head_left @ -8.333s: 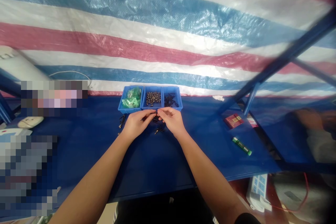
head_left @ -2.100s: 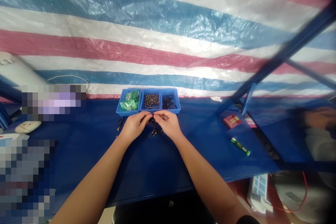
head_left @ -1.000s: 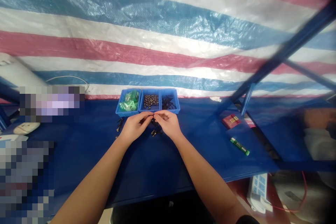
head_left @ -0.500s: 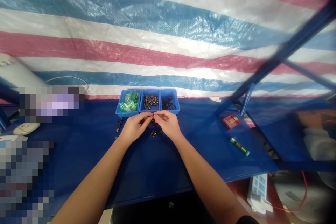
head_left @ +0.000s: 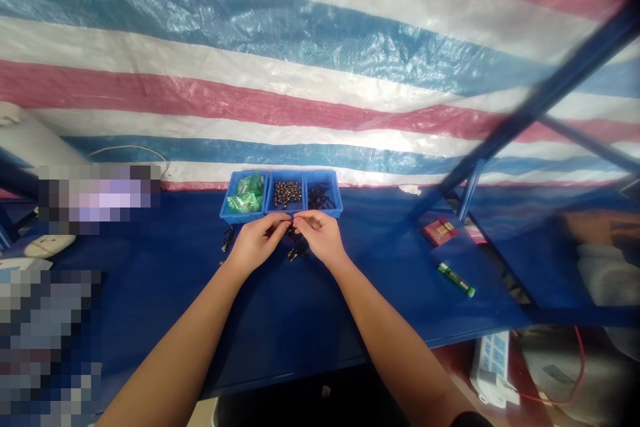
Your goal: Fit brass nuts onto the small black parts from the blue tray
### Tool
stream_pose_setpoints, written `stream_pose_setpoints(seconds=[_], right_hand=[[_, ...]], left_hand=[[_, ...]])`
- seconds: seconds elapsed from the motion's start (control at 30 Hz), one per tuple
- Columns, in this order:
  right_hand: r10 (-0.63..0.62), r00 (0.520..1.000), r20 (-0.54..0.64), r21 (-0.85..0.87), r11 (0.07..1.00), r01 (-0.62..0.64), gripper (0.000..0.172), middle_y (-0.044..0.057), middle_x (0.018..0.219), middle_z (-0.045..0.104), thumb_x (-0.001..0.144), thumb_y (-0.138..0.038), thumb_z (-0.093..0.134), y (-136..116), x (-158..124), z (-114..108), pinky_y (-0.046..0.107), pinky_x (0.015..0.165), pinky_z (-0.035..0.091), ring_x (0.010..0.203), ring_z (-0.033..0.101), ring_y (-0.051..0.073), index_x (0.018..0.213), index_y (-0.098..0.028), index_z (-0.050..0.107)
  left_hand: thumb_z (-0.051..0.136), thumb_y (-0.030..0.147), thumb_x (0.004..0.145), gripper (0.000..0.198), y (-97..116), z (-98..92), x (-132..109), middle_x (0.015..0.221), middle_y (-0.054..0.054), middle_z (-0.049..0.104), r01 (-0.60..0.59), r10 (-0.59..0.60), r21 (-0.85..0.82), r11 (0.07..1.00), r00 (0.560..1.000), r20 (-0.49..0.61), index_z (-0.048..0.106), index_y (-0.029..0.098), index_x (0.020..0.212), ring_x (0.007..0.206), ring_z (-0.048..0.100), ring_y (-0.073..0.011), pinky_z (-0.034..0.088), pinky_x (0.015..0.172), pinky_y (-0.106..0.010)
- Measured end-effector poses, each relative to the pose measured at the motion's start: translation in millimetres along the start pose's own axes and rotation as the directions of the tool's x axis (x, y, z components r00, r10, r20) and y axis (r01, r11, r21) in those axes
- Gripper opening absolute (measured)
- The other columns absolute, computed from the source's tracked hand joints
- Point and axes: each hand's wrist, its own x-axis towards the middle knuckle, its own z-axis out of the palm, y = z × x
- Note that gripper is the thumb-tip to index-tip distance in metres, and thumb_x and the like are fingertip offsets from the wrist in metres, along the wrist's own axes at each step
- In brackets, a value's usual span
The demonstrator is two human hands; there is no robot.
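My left hand (head_left: 256, 240) and my right hand (head_left: 323, 235) meet fingertip to fingertip just in front of three joined blue bins (head_left: 243, 219). Both are closed in a pinch. Whatever lies between the fingertips is small, dark and mostly hidden, so I cannot name it. Below and between the hands lie several black screw-like pieces with brass-coloured ends (head_left: 297, 254). More such dark pieces (head_left: 228, 237) are left of my left hand. Green plastic packets (head_left: 246, 202) fill the left bin, small brass-coloured fittings (head_left: 287, 193) the middle one, and black screws (head_left: 321, 197) the right one.
The bins stand at the back of a blue table (head_left: 390, 293), against a striped plastic sheet (head_left: 320, 100). To the right are a red box (head_left: 440, 232), a green tube (head_left: 456, 279) and a blue metal frame (head_left: 500, 140). A power strip (head_left: 494, 360) sits lower right.
My hands stay in the same place, with only a very slight shift at the pinching fingertips. The bins and loose pieces have not moved.
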Motion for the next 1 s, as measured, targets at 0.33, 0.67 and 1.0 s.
stream_pose_setpoints(seconds=[0.33,0.67,1.0], right_hand=[[-0.021,0.999,0.025,-0.037,0.999,0.022,0.023,0.003,0.077,0.071,0.079,-0.039,0.070,0.5,-2.5,0.8,0.031,0.073,0.056,0.071,0.068,0.018,0.091,-0.020,0.073],[0.021,1.000,-0.001,0.037,0.999,-0.021,0.031,0.002,0.076,0.071,0.076,-0.044,0.073,-1.5,-1.5,1.8,0.030,0.068,0.057,0.071,0.070,0.018,0.095,-0.021,0.067],[0.106,0.993,0.054,0.021,0.994,-0.107,0.034,0.003,0.067,0.069,0.080,-0.052,0.067,-1.7,-2.7,4.7,0.026,0.058,0.050,0.065,0.065,0.016,0.078,-0.018,0.071]], left_hand=[[0.050,0.040,0.096,0.028,2.1,-3.3,0.4,0.085,-0.002,0.074,0.003,-0.005,0.024,1.000,0.998,0.064,0.069,0.020,0.098,0.070,0.068,-0.0133,0.051,0.067,-0.020],[0.058,0.040,0.090,0.026,2.6,-2.0,-0.7,0.085,-0.004,0.074,-0.042,0.045,-0.099,0.994,0.999,0.024,0.072,0.020,0.101,0.070,0.068,-0.0147,0.054,0.067,-0.024],[0.060,0.040,0.090,0.023,0.0,-0.6,-1.4,0.083,-0.003,0.074,-0.060,0.059,-0.046,0.997,0.998,-0.021,0.072,0.020,0.095,0.071,0.067,-0.0143,0.053,0.067,-0.023]])
